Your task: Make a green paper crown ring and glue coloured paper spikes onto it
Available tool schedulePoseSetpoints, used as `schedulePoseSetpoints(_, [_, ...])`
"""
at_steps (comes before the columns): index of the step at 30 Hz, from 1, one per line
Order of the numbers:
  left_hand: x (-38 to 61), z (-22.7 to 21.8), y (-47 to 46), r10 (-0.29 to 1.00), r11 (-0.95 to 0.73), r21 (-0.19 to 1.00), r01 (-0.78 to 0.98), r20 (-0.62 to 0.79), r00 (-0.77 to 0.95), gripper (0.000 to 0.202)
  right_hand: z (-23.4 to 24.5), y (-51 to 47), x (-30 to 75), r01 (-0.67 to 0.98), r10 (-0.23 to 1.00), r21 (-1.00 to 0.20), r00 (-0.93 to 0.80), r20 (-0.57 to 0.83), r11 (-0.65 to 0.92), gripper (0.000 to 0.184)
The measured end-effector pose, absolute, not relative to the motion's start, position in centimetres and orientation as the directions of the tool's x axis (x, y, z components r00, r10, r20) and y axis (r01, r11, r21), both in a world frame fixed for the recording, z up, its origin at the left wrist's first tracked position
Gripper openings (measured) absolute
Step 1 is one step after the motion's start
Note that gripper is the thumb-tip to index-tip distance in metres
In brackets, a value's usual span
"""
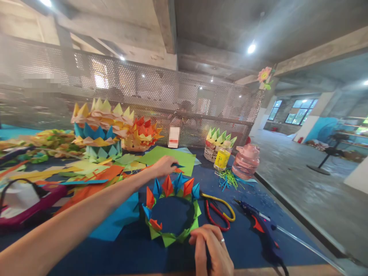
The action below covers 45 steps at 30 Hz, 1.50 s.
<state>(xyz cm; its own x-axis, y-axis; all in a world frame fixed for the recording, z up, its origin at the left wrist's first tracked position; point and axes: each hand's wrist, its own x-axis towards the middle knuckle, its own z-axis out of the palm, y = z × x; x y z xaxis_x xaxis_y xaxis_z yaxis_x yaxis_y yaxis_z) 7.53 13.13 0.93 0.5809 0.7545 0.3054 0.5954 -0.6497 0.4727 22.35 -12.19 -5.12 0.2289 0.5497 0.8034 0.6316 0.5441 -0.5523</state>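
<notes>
A paper crown [165, 239] of green folded points lies as a ring on the dark blue table, with orange and blue folded points around its far and left sides. Beyond it, my left hand [164, 167] reaches over the table, fingers closed at a small folded blue paper piece [178, 166]. Folded orange pieces lie near that hand. Close to me, my right hand [214, 247], with a ring on one finger, has thumb and fingers curled together at the crown's near right rim. Its fingertips partly cover the green paper there.
Right of the crown lie scissors [217, 214] with red and yellow handles and a glue gun [263, 226] holding a clear stick. A yellow-labelled bottle [222, 157] and a pink jug [245, 161] stand behind. Finished crowns [103, 151] are stacked left, near loose coloured sheets [115, 226].
</notes>
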Motion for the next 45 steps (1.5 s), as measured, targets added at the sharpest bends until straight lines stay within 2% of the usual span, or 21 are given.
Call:
schedulePoseSetpoints(3, [6.4,2.4,12.4,0.827,-0.563,0.582,0.587,0.382,0.414,0.021,-5.0,-12.2,22.7,0.630,0.549,-0.543,0.213,0.809,0.555,0.017])
schedulePoseSetpoints(6, [5.1,4.3,10.4,0.862,-0.506,0.711,0.489,0.398,0.314,0.022,-4.9,-12.3,23.1,0.641,0.563,-0.538,0.194,0.804,0.547,0.018])
schedulePoseSetpoints(9, [4.4,6.1,7.2,0.866,-0.486,0.806,0.337,0.392,0.311,0.029,-4.7,-12.4,23.2,0.641,0.586,-0.555,0.195,0.786,0.531,0.015])
schedulePoseSetpoints(13, [4.2,7.7,3.0,0.866,-0.448,0.876,0.178,0.376,0.329,0.023,-3.9,-13.1,23.3,0.670,0.626,-0.555,0.169,0.761,0.494,0.009])
schedulePoseSetpoints(16, [4.3,8.3,1.1,0.878,-0.300,0.950,0.085,0.240,0.414,0.020,-2.9,-13.9,24.7,0.718,0.649,-0.550,0.179,0.739,0.428,0.014])
schedulePoseSetpoints(20, [4.4,8.7,0.2,0.858,-0.293,0.945,0.147,0.192,0.476,0.022,-2.0,-15.4,29.8,0.863,0.614,-0.471,0.274,0.740,0.183,0.024])
schedulePoseSetpoints(23, [4.5,9.0,0.1,0.845,-0.298,0.943,0.147,0.190,0.500,0.021,-1.5,-16.8,34.1,0.894,0.592,-0.443,0.393,0.704,-0.066,0.029])
schedulePoseSetpoints(25, [4.6,9.0,0.1,0.842,-0.297,0.946,0.132,0.195,0.503,0.019,-1.4,-17.5,36.1,0.898,0.561,-0.402,0.429,0.708,-0.180,0.034])
schedulePoseSetpoints(31, [4.3,9.0,0.3,0.846,-0.290,0.951,0.106,0.203,0.493,0.018,-1.3,-18.3,37.9,0.874,0.546,-0.378,0.486,0.683,-0.305,0.035])
schedulePoseSetpoints(36, [3.9,9.2,0.8,0.847,-0.318,0.940,0.125,0.222,0.483,0.022,-1.6,-18.5,37.5,0.783,0.542,-0.500,0.619,0.569,-0.369,0.033])
schedulePoseSetpoints(38, [3.8,9.0,1.0,0.845,-0.308,0.943,0.126,0.210,0.491,0.023,-1.6,-18.5,37.2,0.750,0.542,-0.512,0.659,0.522,-0.418,0.037])
schedulePoseSetpoints(41, [3.9,8.7,1.2,0.842,-0.289,0.948,0.130,0.187,0.507,0.021,-1.2,-18.2,36.9,0.725,0.559,-0.474,0.688,0.464,-0.499,0.047])
schedulePoseSetpoints(45, [4.1,8.6,0.9,0.821,-0.264,0.958,0.114,0.161,0.547,0.020,-0.6,-17.0,36.7,0.746,0.678,-0.375,0.661,0.321,-0.550,0.060])
